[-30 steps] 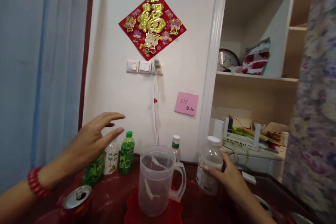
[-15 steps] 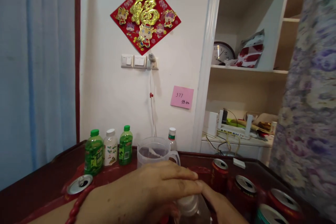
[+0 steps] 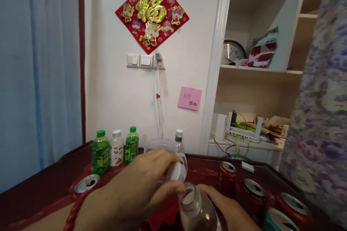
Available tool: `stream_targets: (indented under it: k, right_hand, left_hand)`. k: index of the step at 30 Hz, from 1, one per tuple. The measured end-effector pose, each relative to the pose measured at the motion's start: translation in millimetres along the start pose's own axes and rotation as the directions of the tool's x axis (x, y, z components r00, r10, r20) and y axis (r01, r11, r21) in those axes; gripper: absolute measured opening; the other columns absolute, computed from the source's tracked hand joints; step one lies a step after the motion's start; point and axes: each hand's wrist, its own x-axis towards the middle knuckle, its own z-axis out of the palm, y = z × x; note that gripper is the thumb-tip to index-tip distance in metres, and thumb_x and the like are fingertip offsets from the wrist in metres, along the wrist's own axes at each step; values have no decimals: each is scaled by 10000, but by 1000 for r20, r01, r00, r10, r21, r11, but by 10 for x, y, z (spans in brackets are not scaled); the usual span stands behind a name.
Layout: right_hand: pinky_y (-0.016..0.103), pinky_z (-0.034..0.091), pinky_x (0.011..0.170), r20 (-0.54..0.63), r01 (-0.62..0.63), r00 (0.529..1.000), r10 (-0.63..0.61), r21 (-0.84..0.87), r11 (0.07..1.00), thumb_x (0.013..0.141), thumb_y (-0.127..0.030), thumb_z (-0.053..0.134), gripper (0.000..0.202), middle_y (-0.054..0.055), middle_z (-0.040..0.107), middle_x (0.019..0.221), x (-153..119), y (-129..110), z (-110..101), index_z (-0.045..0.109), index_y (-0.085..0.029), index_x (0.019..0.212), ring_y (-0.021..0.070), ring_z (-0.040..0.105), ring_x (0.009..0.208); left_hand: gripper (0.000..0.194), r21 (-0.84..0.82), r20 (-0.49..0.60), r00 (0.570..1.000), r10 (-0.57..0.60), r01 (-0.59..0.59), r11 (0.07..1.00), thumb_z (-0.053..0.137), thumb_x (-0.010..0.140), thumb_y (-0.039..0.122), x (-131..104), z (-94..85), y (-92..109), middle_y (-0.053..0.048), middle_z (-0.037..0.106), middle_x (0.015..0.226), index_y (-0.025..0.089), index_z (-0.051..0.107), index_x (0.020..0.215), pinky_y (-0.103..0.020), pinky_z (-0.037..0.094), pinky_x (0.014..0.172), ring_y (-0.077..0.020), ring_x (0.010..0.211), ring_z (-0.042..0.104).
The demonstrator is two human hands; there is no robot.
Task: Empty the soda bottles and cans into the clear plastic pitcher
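lifted off now, white cap [image 3: 175,170] leaves upright bottle [image 3: 197,210] open.

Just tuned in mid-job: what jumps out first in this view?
Low in the middle, the left hand holds a white cap just off an open clear bottle, which the right hand steadies. High on the wall hangs a red and gold ornament. Opened cans stand at the right on the dark red table.

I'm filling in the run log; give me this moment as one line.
left hand: holds white cap | right hand: grips clear bottle | bottle: uncapped | pitcher: behind
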Motion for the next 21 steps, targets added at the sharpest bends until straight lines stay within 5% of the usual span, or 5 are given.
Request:
stream_targets:
  k: [4, 7, 12, 17, 21]
  right_hand:
    - [391, 487, 980, -98, 192, 976, -192, -14, 981, 721, -426, 754, 520, 68, 663, 1238, 33, -49, -130, 649, -270, 1206, 301, 622, 1091]
    - [401, 499, 962, -157, 276, 932, -326, -276, 921, 747, -292, 657, 534, 78, 632, 1294, 205, 19, -242, 605, -266, 1278, 292, 612, 1125]
    - [459, 508, 945, -251, 154, 800, -546, -792, 590, 700, -173, 561, 708, 115, 633, 1271, 636, 144, -431, 497, -209, 1405, 307, 605, 1152]
    - [434, 519, 888, -151, 56, 741, -655, -957, 284, 692, -120, 563, 693, 130, 641, 1212, 973, 58, -511, 509, -177, 1380, 302, 616, 1071]
    - [451, 503, 890, -102, 31, 710, -697, -984, 176, 700, -87, 547, 662, 137, 638, 1221, 1134, 27, -500, 533, -176, 1356, 313, 596, 1050]
  left_hand:
    - [338, -212, -207, 967, -146, 102, 972, 555, 978, 508, -68, -165, -147, -52, 732, 1015, 236, 669, 1144, -302, 543, 757, -213, 882, 683]
    - [310, -404, -304, 923, -236, 99, 909, 596, 970, 474, -156, -264, -233, -40, 740, 995, 241, 667, 1162, -261, 554, 730, -191, 873, 700]
    - [341, -538, -394, 846, -359, 105, 836, 686, 894, 492, -303, -406, -237, -57, 752, 964, 227, 701, 1108, -256, 580, 654, -209, 833, 714]
    - [357, -600, -508, 717, -478, 104, 793, 733, 837, 537, -462, -494, -229, -61, 766, 966, 274, 715, 1077, -295, 593, 650, -232, 817, 709]
    - [370, -678, -516, 663, -542, 70, 732, 736, 844, 567, -593, -469, -318, -41, 782, 976, 329, 700, 1125, -282, 586, 678, -225, 847, 723]
